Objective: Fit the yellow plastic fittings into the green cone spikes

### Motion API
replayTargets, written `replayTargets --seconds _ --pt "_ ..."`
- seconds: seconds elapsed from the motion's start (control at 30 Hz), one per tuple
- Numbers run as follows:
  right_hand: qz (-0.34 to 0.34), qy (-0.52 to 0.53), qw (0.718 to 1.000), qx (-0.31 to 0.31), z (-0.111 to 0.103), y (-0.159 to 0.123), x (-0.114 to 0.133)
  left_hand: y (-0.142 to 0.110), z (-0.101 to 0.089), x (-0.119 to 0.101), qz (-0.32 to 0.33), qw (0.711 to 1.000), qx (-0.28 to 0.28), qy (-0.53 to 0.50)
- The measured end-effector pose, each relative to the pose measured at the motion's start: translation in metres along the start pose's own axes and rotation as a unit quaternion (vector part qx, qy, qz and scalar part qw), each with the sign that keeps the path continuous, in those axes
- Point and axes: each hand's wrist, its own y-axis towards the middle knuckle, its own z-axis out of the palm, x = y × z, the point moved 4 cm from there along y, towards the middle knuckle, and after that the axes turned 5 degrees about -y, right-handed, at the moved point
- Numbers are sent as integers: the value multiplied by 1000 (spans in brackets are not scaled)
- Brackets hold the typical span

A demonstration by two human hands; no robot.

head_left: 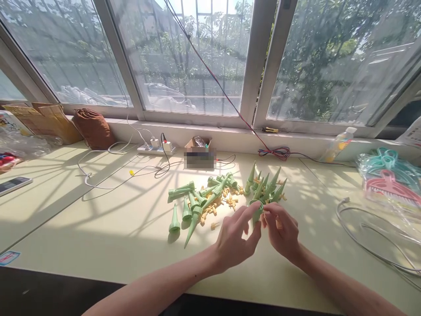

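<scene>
My left hand (237,235) is closed around a green plastic watering spike (258,212), its wide hollow end facing up. At the rim of that spike, the fingers of my right hand (283,230) are pinched together; what sits between them is hidden. Just beyond my hands stands a cluster of green spikes (270,186) with points up, some with small yellow fittings on their sides. To the left lies a loose heap of green spikes (199,198), mixed with small yellow T-shaped valves (233,202). One single yellow valve (215,225) rests near my left wrist.
A power strip (154,148) with cables and a small cardboard box (199,144) stand along the window sill. On the right are a bottle (340,145), bagged pink and teal dustpans (391,184) and a coiled white cable (362,235). A phone (15,185) lies far left.
</scene>
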Motion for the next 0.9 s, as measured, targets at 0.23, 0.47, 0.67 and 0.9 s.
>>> replayTargets --seconds 0.23,0.47,0.67,0.9 --pt "-9 -31 999 9 1 2 5 0 1 0 3 999 4 -42" --pt "9 -24 1000 -6 1 -2 1 -2 2 6 -40 998 12 -49" --pt "-8 -22 1000 -7 2 5 3 0 0 10 -71 995 10 -63" --pt "82 -18 993 78 4 43 13 31 -20 13 -173 971 12 -166"
